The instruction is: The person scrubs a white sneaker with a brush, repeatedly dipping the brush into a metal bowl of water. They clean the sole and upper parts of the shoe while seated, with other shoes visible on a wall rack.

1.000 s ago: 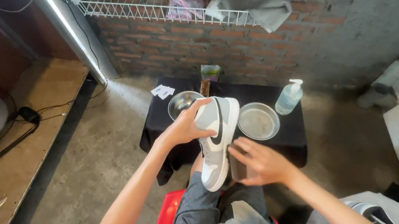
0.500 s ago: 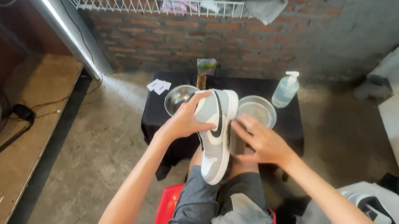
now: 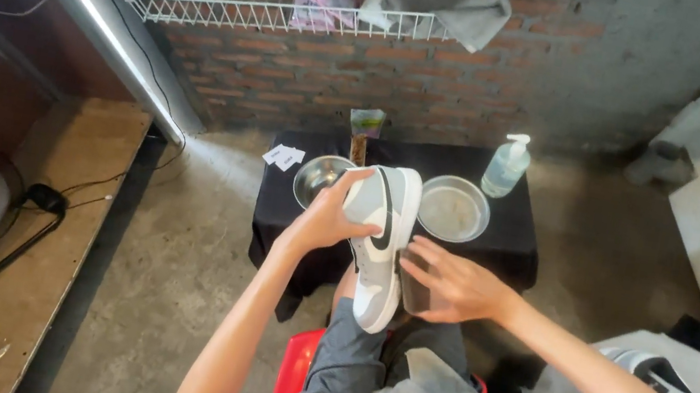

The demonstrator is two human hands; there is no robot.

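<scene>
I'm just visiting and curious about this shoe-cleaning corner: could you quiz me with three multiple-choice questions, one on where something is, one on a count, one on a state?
1. Where does the pump bottle stand?
A. On the black-draped table's far right corner
B. On the wire shelf
C. On the floor by the fan

2. How many metal bowls are on that table?
A. One
B. Two
C. Four

3. How is the grey-and-white sneaker held?
A. Lying flat in a bowl
B. Lifted over the lap, left hand gripping it, right hand pressing a dark brush to its sole edge
C. Hanging from the shelf

Answers: 1 A, the bottle stands beside the right bowl on the cloth. 2 B, the left bowl and the right one flank the shoe. 3 B, both hands are on the raised shoe.
</scene>
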